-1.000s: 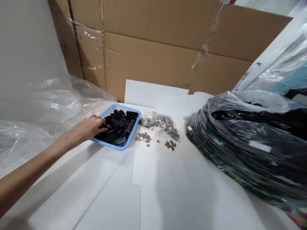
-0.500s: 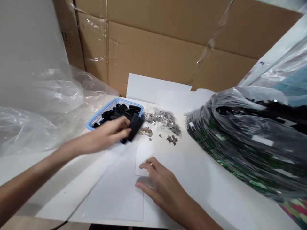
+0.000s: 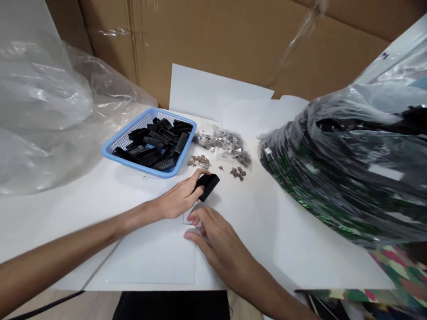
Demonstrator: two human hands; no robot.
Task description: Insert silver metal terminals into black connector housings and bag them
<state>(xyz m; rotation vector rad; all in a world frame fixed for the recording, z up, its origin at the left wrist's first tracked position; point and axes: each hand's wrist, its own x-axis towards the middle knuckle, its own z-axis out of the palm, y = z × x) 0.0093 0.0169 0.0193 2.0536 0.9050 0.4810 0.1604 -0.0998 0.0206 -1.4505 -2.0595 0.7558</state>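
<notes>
My left hand point(image 3: 182, 195) grips a black plastic piece point(image 3: 208, 186), a rectangular block-like housing, above the middle of the white table. Just below it, my right hand point(image 3: 213, 235) has thumb and fingers apart, with nothing between them. Behind my left hand stands a blue plastic basket point(image 3: 108, 149) with several similar black pieces point(image 3: 155, 140) piled inside. Small metal pieces lie loose in a left pile point(image 3: 199, 161) and a right pile point(image 3: 238, 174), with a single one between them.
Clear plastic bags of metal parts point(image 3: 230, 144) lie behind the piles. A large plastic-wrapped bundle point(image 3: 333, 178), black and green, fills the right side. Crumpled clear plastic sheeting point(image 3: 66, 115) hangs at the left. Cardboard point(image 3: 213, 40) walls the back. A white sheet point(image 3: 153, 258) lies near the front edge.
My left hand has taken a black piece out of the basket and moved right and nearer with it. My right hand has come into view below it. The view has tilted down.
</notes>
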